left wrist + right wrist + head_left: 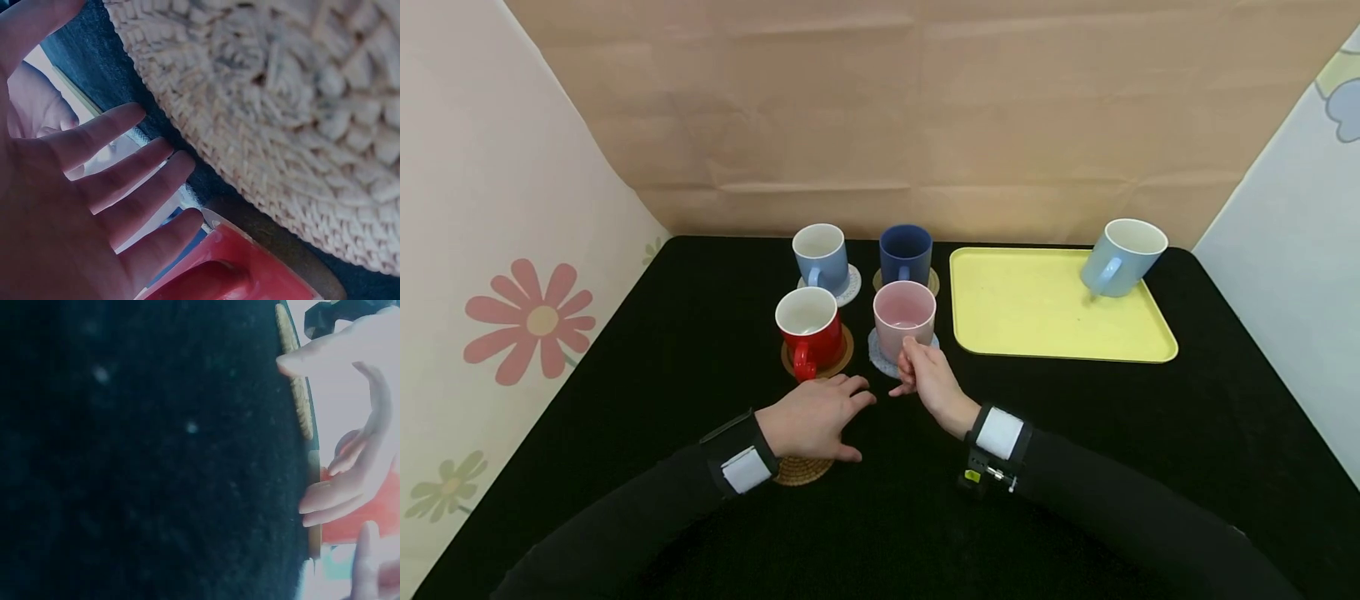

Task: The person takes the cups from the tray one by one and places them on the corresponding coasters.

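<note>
A pink mug (904, 321) stands on a pale blue coaster (882, 357). My right hand (931, 377) has its fingers curled at the near side of this mug, where they pinch its handle; the handle itself is hidden behind them. My left hand (817, 415) is spread with its fingers apart over a round woven coaster (802, 472), holding nothing. Just beyond its fingers, a red mug (820, 340) sits on a brown coaster (848, 348), handle towards me. The left wrist view shows the woven coaster (269, 94) large beside the straight fingers (150, 194).
Behind stand a light blue mug (822, 258) on a white coaster (852, 287) and a dark blue mug (906, 254) on a tan coaster (934, 283). To the right, a yellow tray (1022, 304) bears another light blue mug (1123, 258) near its right edge.
</note>
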`<state>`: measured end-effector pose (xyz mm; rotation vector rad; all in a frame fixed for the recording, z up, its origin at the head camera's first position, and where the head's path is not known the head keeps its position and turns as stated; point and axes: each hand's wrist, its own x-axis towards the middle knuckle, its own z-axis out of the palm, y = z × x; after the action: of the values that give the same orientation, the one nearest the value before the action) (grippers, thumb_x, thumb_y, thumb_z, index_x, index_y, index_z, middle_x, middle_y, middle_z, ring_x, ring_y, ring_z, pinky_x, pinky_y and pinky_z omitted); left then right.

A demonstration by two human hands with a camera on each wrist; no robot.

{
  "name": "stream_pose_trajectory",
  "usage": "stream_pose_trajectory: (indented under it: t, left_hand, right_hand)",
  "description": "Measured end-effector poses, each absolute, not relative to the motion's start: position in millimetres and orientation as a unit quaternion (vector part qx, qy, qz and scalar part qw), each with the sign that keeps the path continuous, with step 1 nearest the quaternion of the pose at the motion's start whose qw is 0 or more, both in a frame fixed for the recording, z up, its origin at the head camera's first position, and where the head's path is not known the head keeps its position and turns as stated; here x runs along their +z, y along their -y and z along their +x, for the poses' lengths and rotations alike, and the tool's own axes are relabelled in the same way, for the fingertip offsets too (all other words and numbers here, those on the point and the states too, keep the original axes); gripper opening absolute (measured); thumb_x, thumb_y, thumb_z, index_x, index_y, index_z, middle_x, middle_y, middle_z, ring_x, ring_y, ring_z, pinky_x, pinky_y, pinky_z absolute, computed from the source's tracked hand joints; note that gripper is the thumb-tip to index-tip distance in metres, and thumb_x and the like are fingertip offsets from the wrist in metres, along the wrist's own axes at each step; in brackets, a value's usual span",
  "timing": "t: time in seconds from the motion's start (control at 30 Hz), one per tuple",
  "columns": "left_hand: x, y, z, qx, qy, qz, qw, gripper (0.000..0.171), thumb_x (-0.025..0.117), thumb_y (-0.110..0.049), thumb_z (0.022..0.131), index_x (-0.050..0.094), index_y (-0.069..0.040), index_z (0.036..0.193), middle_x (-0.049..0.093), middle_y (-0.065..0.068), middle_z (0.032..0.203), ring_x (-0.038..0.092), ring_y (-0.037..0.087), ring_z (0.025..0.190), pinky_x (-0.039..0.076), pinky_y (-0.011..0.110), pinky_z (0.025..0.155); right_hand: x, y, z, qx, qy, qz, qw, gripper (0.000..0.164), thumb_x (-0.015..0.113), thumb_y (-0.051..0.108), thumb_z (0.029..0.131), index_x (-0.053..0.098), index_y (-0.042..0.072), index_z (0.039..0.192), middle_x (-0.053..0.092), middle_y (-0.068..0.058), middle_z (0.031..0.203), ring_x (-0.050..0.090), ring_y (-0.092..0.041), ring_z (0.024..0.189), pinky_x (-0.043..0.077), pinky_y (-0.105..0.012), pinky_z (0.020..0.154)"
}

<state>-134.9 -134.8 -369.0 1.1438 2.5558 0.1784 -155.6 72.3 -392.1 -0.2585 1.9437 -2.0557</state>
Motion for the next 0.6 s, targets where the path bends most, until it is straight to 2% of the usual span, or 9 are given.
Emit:
stream_pose_trajectory:
  t: [0.17,0.3,0.4,0.6]
  left_hand:
    - [-368.8,134.1,-134.5,0.064,-0.897,0.404,0.168,0.070,0.077,-0.047,0.078,0.055,-0.011,0.134,0.048,0.015,0.140,0.052,0.028,0.122,0.048,0.042,0.094]
    - [-368.6,133.4,-134.7,0.060,-0.897,0.405,0.165,0.070,0.077,-0.048,0.078,0.055,-0.011,0.134,0.048,0.014,0.139,0.053,0.027,0.121,0.048,0.041,0.093]
    - [-366.9,133.1,-134.6,0.054,-0.900,0.401,0.165,0.070,0.078,-0.047,0.078,0.056,-0.011,0.134,0.049,0.014,0.139,0.053,0.027,0.121,0.048,0.041,0.093]
    - [-366.4,132.3,-134.0,0.052,-0.901,0.397,0.168,0.070,0.078,-0.047,0.078,0.056,-0.011,0.134,0.050,0.014,0.139,0.053,0.027,0.121,0.048,0.041,0.094]
  right_hand:
    - [-385.9,-87.5,-156.9,-0.645,-0.733,-0.121,0.177,0.046,0.029,0.028,0.108,0.058,-0.002,0.088,0.060,-0.011,0.088,0.060,-0.022,0.086,0.054,-0.039,0.081]
    - [-381.0,-100.5,-156.6,-0.599,-0.762,-0.158,0.188,0.038,0.038,0.022,0.106,0.062,-0.008,0.107,0.063,-0.018,0.110,0.061,-0.030,0.108,0.048,-0.045,0.093]
    - [-380.3,-105.4,-155.6,-0.582,-0.770,-0.188,0.183,0.031,0.045,0.015,0.104,0.063,-0.009,0.113,0.065,-0.020,0.114,0.060,-0.033,0.112,0.047,-0.046,0.096]
    - [-386.6,-102.7,-153.8,-0.581,-0.773,-0.203,0.157,0.027,0.049,0.010,0.103,0.065,-0.009,0.112,0.068,-0.018,0.110,0.062,-0.031,0.110,0.049,-0.043,0.093]
